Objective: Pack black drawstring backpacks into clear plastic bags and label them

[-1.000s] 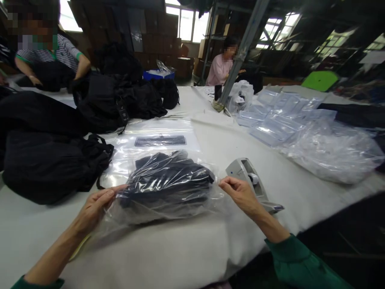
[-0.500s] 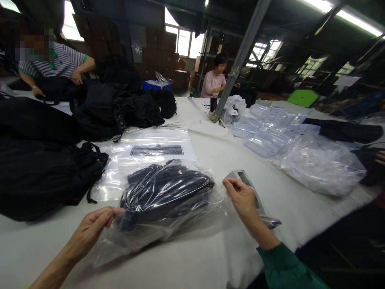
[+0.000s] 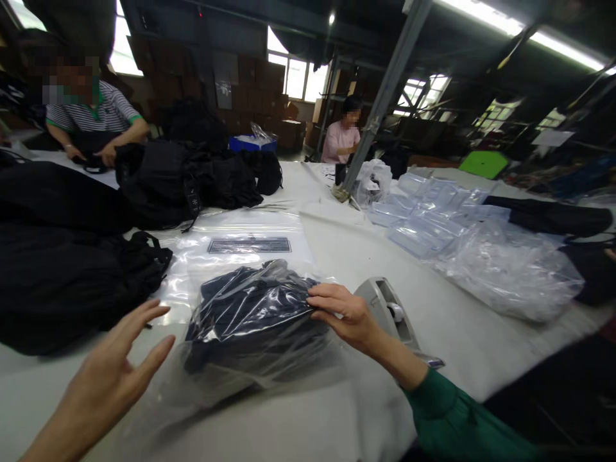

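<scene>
A clear plastic bag with dark folded fabric inside lies on the white-covered table in front of me. My right hand has hold of the bag's right side, thumb below and fingers above. To the left of the bag, my left hand is apart from it, thumb and fingers spread, with nothing in them. Just beyond the bag is a stack of flat clear plastic bags with a printed black panel. A grey tape dispenser stands beside my right wrist.
Black drawstring bags are heaped along the left. Clear plastic sleeves and a crumpled clear bag lie on the right. A metal post rises from the table. Two other people work across it.
My left hand has let go of the bag and opened, moving left. My right hand has moved left from the bag's loose edge onto its filled right side.
</scene>
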### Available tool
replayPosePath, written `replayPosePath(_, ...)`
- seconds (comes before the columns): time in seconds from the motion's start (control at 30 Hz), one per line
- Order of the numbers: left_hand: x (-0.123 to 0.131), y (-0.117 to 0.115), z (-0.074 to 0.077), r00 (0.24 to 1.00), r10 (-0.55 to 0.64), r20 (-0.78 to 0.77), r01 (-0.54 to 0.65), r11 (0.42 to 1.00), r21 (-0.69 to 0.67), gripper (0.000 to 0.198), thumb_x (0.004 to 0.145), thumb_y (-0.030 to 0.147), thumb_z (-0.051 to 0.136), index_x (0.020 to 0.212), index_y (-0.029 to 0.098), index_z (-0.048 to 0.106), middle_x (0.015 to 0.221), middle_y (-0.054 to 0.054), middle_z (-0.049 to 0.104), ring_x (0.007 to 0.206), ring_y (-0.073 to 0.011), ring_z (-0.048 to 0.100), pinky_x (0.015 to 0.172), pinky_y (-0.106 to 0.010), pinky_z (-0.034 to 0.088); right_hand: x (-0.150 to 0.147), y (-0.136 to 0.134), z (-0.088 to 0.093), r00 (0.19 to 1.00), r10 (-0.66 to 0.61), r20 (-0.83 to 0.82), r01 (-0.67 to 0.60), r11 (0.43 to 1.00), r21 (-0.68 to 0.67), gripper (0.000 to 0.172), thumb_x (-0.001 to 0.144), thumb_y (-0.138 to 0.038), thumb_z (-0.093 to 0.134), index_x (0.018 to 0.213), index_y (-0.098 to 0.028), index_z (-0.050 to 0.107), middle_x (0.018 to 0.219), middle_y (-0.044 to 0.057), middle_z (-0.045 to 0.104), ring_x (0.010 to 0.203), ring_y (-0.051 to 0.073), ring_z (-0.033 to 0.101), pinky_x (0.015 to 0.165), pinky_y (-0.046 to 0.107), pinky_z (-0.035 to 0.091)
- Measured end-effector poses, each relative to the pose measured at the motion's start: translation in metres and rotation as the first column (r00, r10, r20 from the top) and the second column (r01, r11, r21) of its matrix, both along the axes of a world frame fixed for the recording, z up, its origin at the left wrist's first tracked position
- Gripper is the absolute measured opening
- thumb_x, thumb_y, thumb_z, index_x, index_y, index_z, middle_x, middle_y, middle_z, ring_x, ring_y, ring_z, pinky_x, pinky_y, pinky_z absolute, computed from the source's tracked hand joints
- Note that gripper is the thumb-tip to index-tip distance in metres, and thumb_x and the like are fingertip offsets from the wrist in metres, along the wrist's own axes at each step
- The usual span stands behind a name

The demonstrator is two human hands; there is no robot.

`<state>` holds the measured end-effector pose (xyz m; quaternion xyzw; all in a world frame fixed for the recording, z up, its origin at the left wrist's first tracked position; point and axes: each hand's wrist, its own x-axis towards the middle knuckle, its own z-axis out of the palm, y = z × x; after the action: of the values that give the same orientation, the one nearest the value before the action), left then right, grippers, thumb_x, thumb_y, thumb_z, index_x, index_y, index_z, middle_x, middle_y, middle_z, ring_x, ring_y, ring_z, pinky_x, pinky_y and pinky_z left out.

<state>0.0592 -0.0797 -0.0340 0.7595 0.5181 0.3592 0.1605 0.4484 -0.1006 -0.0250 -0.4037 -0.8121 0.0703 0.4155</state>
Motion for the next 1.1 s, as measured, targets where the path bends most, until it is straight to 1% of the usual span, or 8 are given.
replayPosePath(0.1,0.050,-0.023,0.018,0.985,-0.027,-0.168,0.090,0.921,0.379,0.065,0.085,0.052,0.060,0.142,0.029,0.040,0.146,-0.010,0.047,0.131,-0.0391,0.045,0.108,-0.060,0.035,-0.005,-0.003,-0.001,0.998,0.017,-0.059,-0.017,1.000,0.014,0.018,0.091,-0.026,0.065,0.107,-0.027,0.072,0.103,0.007,0.074,0.099,0.023,0.067,0.090,0.042,0.055)
replayPosePath(0.27,0.119,-0.023,-0.001,0.883,-0.291,-0.369,0.445,0.772,0.453,0.030,0.095,0.029,0.055,0.123,0.020,0.055,0.112,-0.011,0.072,0.100,-0.0273,0.068,0.083,-0.042,0.050,-0.020,-0.024,0.000,0.993,0.018,-0.119,-0.013,0.999,0.046,0.016,0.090,-0.022,0.066,0.102,-0.027,0.074,0.095,0.006,0.075,0.087,0.021,0.068,0.080,0.039,0.057)
replayPosePath(0.37,0.119,-0.016,-0.011,0.868,-0.347,-0.356,0.489,0.723,0.488,0.025,0.094,0.017,0.057,0.118,0.018,0.056,0.107,-0.008,0.074,0.096,-0.0219,0.069,0.080,-0.035,0.049,-0.024,-0.038,-0.004,0.972,-0.028,-0.233,0.029,1.000,0.003,0.012,0.090,-0.021,0.065,0.096,-0.025,0.074,0.091,0.005,0.075,0.086,0.021,0.069,0.079,0.038,0.058)
replayPosePath(0.57,0.115,-0.013,0.001,0.860,-0.429,-0.274,0.508,0.686,0.521,0.013,0.095,0.013,0.054,0.107,0.017,0.060,0.090,-0.003,0.074,0.080,-0.0147,0.070,0.074,-0.029,0.048,-0.028,-0.049,-0.004,0.931,-0.127,-0.341,0.118,0.992,-0.047,0.008,0.090,-0.020,0.064,0.088,-0.022,0.071,0.092,0.006,0.074,0.088,0.021,0.068,0.079,0.037,0.058)
replayPosePath(0.73,0.122,-0.009,0.004,0.861,-0.441,-0.253,0.501,0.650,0.571,0.013,0.093,0.009,0.056,0.104,0.012,0.061,0.086,-0.005,0.073,0.078,-0.0152,0.069,0.071,-0.028,0.046,-0.028,-0.056,0.012,0.983,-0.154,-0.101,0.162,0.984,0.078,0.015,0.094,-0.023,0.059,0.107,-0.022,0.066,0.101,0.008,0.073,0.096,0.023,0.066,0.087,0.042,0.053)
replayPosePath(0.83,0.123,-0.007,0.004,0.862,-0.440,-0.253,0.501,0.657,0.564,0.012,0.094,0.009,0.054,0.102,0.013,0.061,0.086,-0.005,0.073,0.077,-0.0150,0.068,0.069,-0.029,0.045,-0.030,-0.053,0.016,0.985,-0.156,0.079,0.143,0.979,0.148,0.046,0.086,-0.046,0.069,0.121,-0.018,0.061,0.112,0.014,0.070,0.104,0.030,0.063,0.091,0.050,0.048)
replayPosePath(0.97,0.122,-0.005,0.007,0.844,-0.454,-0.286,0.535,0.676,0.506,0.024,0.100,0.032,0.046,0.101,0.012,0.061,0.088,-0.007,0.073,0.077,-0.0176,0.068,0.069,-0.031,0.045,-0.042,-0.038,0.007,0.984,-0.173,0.030,0.168,0.978,0.122,0.012,0.091,-0.029,0.065,0.099,-0.022,0.070,0.100,0.007,0.074,0.092,0.023,0.067,0.086,0.043,0.051)
replayPosePath(1.1,0.114,-0.004,0.003,0.829,-0.450,-0.332,0.560,0.653,0.510,0.026,0.094,0.038,0.059,0.104,0.014,0.063,0.091,-0.006,0.073,0.078,-0.0182,0.068,0.073,-0.032,0.046,-0.035,-0.042,0.001,0.984,-0.150,-0.099,0.155,0.987,0.048,0.010,0.092,-0.024,0.063,0.097,-0.023,0.071,0.099,0.005,0.075,0.094,0.021,0.068,0.087,0.038,0.052)
